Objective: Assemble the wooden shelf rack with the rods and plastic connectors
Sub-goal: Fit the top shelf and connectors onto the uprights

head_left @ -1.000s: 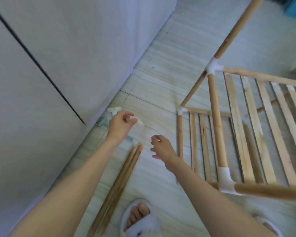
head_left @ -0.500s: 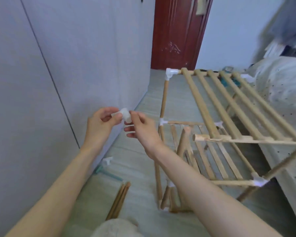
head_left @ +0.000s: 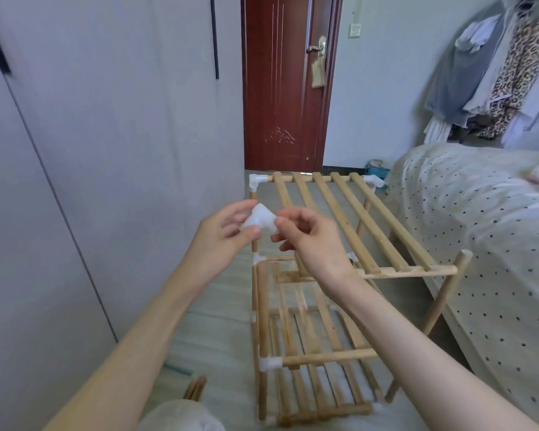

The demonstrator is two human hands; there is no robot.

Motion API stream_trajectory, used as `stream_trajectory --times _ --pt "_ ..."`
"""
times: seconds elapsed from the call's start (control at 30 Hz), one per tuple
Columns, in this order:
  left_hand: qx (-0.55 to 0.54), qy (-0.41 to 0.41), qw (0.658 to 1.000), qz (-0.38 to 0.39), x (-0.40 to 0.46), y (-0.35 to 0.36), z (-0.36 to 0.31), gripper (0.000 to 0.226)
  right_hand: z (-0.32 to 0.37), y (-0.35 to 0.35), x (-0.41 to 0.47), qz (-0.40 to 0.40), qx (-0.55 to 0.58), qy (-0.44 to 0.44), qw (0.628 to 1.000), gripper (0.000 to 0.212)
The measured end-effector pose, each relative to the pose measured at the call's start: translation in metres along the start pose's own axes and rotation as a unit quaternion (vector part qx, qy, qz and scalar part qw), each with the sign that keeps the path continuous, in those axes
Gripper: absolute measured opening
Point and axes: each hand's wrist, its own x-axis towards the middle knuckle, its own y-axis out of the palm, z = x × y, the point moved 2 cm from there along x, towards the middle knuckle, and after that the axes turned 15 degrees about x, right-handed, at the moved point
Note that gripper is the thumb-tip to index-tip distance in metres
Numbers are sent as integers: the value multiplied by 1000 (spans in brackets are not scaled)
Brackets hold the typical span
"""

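We pinch a small white translucent plastic corner connector [head_left: 260, 221] between our left hand [head_left: 222, 237] and right hand [head_left: 308, 241], chest-high over the floor. It looks light, rigid and slick, so we judge gripping its socket arms safest. Beyond stands the pale slatted wooden shelf rack [head_left: 349, 225], its near top corner bare.

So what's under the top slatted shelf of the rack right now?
Under the top slatted shelf sit two lower slatted tiers, joined by rods and white connectors. The right hand covers the middle tier's left part.

Red-brown door [head_left: 282, 88]; polka-dot bed [head_left: 479, 219]; hanging clothes [head_left: 498, 73]; grey wardrobe [head_left: 91, 135]
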Motion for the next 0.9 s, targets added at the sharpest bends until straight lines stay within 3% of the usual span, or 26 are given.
stream_trajectory --times 0.47,0.7,0.9 --pt "125 37 991 -2 -3 47 20 35 -31 -46 0 -27 -10 27 999 16" --pt "135 -21 985 106 -8 46 48 58 -38 -49 -6 -7 -33 44 998 19" --pt "123 -53 981 144 -14 48 62 44 -41 -46 -11 19 -20 67 997 17"
